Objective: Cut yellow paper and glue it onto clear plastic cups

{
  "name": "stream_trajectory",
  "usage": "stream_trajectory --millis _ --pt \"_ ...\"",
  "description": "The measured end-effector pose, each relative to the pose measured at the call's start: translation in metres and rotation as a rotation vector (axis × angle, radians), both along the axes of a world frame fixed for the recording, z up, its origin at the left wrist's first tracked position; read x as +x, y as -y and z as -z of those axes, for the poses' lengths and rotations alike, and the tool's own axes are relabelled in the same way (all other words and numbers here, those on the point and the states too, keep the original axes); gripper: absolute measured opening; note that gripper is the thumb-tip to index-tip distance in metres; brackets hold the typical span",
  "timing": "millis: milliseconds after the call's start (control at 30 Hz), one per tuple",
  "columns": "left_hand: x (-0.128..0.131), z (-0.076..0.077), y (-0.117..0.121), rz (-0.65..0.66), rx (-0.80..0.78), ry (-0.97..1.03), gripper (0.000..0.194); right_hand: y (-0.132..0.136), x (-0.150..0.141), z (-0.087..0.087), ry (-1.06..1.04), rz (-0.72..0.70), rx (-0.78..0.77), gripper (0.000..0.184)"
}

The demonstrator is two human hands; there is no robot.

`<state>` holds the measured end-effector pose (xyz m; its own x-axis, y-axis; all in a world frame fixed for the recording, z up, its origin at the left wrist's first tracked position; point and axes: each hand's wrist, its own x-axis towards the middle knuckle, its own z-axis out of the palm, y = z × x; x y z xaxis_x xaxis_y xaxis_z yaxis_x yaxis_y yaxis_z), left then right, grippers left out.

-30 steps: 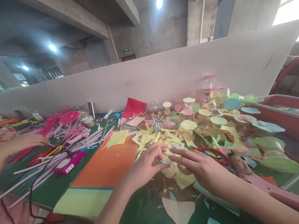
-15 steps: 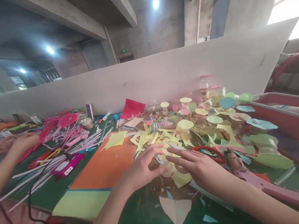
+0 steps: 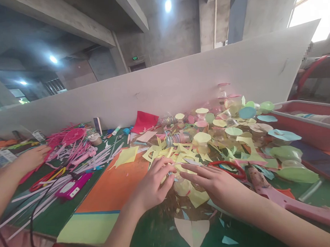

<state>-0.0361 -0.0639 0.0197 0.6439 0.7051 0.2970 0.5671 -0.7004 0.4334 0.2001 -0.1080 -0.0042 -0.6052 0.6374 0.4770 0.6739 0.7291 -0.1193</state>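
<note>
My left hand (image 3: 158, 179) is closed, thumb and fingertips together around something small and bluish that I cannot make out. Beside it my right hand (image 3: 215, 178) has its fingers stretched out, their tips almost meeting the left fingers. Under and between the two hands sits a clear plastic bottle piece (image 3: 182, 187), partly hidden by them. Yellow paper scraps (image 3: 199, 197) lie around it. In front, a pale folded paper piece (image 3: 192, 231) with a pointed end rests on the green table. Red-handled scissors (image 3: 230, 168) lie just beyond my right hand.
A pink glue gun (image 3: 293, 205) lies at right. Behind stand several bottle pieces topped with paper discs (image 3: 202, 138). Orange sheets (image 3: 113, 186), a magenta device (image 3: 75, 186) and pink-white straws lie left. Another person's hand (image 3: 35, 157) works at far left. A red bin (image 3: 316, 125) stands right.
My left thumb and fingers have drawn together, off the side of the bottle piece. My right hand stays stretched out. The other person's hand has shifted a little right and the view has tilted slightly.
</note>
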Motion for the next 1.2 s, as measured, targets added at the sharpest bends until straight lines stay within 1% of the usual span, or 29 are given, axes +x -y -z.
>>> stream_trajectory --millis 100,267,433,600,900,1200 --pt "0.0013 -0.001 0.0004 0.009 0.013 -0.004 0.02 -0.0003 0.0 -0.0002 -0.008 -0.004 -0.001 0.082" --pt "0.0034 -0.0017 0.0031 0.001 -0.026 0.016 0.022 0.0007 -0.0002 -0.001 0.009 0.01 0.017 0.081" --pt "0.0047 -0.0021 0.0043 -0.006 -0.076 0.031 0.021 0.0009 -0.0006 -0.0001 0.065 0.036 0.006 0.081" --pt "0.0046 -0.0009 0.0037 -0.021 -0.092 0.028 0.02 0.0001 -0.0002 0.0011 0.083 0.033 0.013 0.082" --pt "0.0008 0.0031 0.0002 -0.024 -0.009 -0.023 0.026 -0.0004 -0.0007 0.0037 0.124 0.067 0.02 0.082" --pt "0.0011 0.0031 -0.0004 0.015 0.003 0.014 0.021 0.0008 -0.0004 -0.0005 0.157 0.054 0.089 0.08"
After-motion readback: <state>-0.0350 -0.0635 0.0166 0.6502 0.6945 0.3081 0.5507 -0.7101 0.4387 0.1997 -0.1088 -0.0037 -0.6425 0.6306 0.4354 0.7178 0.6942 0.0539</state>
